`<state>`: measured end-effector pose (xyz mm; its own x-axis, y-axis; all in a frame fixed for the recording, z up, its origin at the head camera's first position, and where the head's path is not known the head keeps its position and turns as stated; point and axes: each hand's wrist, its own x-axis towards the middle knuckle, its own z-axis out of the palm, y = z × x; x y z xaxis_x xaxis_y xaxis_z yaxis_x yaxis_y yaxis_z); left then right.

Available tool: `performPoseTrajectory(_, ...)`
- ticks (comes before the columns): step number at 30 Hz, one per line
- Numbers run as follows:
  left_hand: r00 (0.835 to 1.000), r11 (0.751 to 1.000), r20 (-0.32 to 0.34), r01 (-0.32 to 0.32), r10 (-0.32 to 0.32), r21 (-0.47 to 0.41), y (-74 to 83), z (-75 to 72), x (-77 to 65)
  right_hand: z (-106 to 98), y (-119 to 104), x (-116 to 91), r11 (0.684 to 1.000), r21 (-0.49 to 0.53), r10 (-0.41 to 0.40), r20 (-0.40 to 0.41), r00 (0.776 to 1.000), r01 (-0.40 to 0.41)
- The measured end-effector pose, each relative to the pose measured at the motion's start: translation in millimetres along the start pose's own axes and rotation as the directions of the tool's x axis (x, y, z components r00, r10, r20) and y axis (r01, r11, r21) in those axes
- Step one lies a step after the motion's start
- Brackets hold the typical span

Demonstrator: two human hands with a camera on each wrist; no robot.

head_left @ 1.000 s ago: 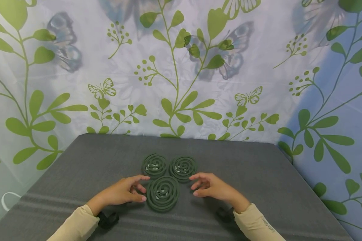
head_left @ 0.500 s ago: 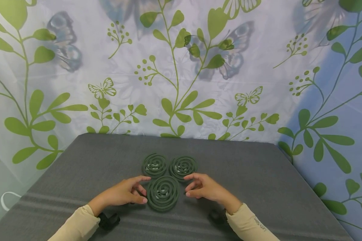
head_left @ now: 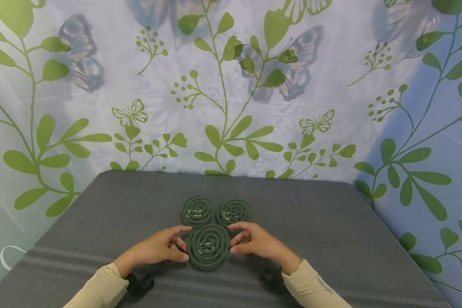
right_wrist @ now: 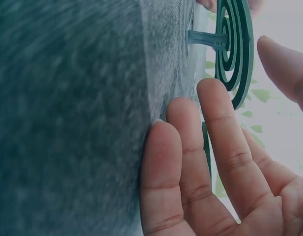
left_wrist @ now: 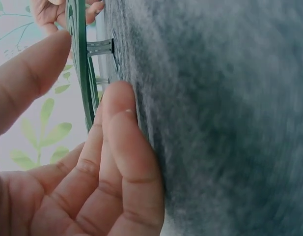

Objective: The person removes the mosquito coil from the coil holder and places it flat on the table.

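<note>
Three dark green mosquito coils lie grouped on a grey surface. The front coil (head_left: 205, 264) is between the two hands, with a back-left coil (head_left: 185, 212) and a back-right coil (head_left: 248, 214) behind it. A small metal stand (left_wrist: 100, 47) holds the coil (left_wrist: 79, 64) up in the left wrist view. Loosely bent, the left hand (head_left: 152, 247) has its thumb tip right at the front coil's left rim, other fingers low by the surface. Opposite it, the right hand (head_left: 259, 244) has spread, relaxed fingers close to the right rim; its index fingertip overlaps the back-right coil's near edge.
The grey-covered table (head_left: 312, 214) reaches back to a white curtain (head_left: 169, 141) printed with green leaves and butterflies. A bluish stretch of curtain (head_left: 427, 128) runs along the right side. A white loop (head_left: 4, 259) hangs past the table's left edge.
The right hand has moved left, from well off the front coil to close beside its right rim. The left hand has shifted only slightly right. The coils have stayed put.
</note>
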<state>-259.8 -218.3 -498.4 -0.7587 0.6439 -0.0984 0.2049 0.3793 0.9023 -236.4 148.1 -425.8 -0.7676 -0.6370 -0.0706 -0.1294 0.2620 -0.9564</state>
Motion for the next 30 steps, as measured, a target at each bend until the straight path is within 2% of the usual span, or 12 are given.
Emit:
performPoseTrajectory(6,1.0,1.0,-0.024,0.004,-0.004,-0.009,-2.3,3.7,1.2,4.7,-1.5,3.8,1.0,-0.003,-0.013,0.006,1.0,0.013)
performPoseTrajectory(7,0.999,0.998,-0.031,0.04,-0.042,-0.044,-11.8,2.8,4.6,5.2,-1.5,4.4,1.0,-0.006,-0.013,0.005,1.0,0.013)
performPoseTrajectory(10,0.998,0.998,-0.044,0.032,-0.034,-0.048,-5.7,6.1,3.0,6.1,-1.4,5.5,1.0,-0.01,-0.001,0.0,1.0,0.001)
performPoseTrajectory(13,0.999,0.999,-0.048,0.012,-0.014,-0.031,16.0,11.0,-2.9,6.5,-1.7,6.0,1.0,-0.009,0.019,-0.008,1.0,-0.02)
performPoseTrajectory(15,0.999,1.0,-0.044,0.003,-0.004,-0.031,18.1,12.0,-3.3,7.0,-2.2,6.4,1.0,-0.002,0.025,-0.008,1.0,-0.025)
performPoseTrajectory(19,0.998,0.999,-0.051,0.031,-0.032,-0.025,11.3,12.7,-0.2,9.0,-4.1,6.3,1.0,0.011,0.016,-0.006,1.0,-0.016)
performPoseTrajectory(20,0.998,1.0,-0.052,0.02,-0.021,-0.021,14.6,13.1,-1.5,9.3,-4.0,6.4,1.0,0.012,0.015,-0.008,1.0,-0.014)
performPoseTrajectory(25,0.999,1.0,-0.037,-0.017,0.017,0.012,62.5,16.5,-16.0,8.7,-1.9,6.7,1.0,0.005,0.025,-0.018,1.0,-0.024)
performPoseTrajectory(27,0.999,0.999,-0.036,-0.03,0.031,0.01,59.3,16.0,-15.3,8.6,-1.4,6.7,1.0,0.005,0.026,-0.023,0.999,-0.026)
performPoseTrajectory(30,0.999,0.999,-0.048,-0.012,0.011,-0.032,35.2,14.5,-7.6,8.7,-1.2,6.5,1.0,0.014,0.022,-0.028,0.999,-0.022)
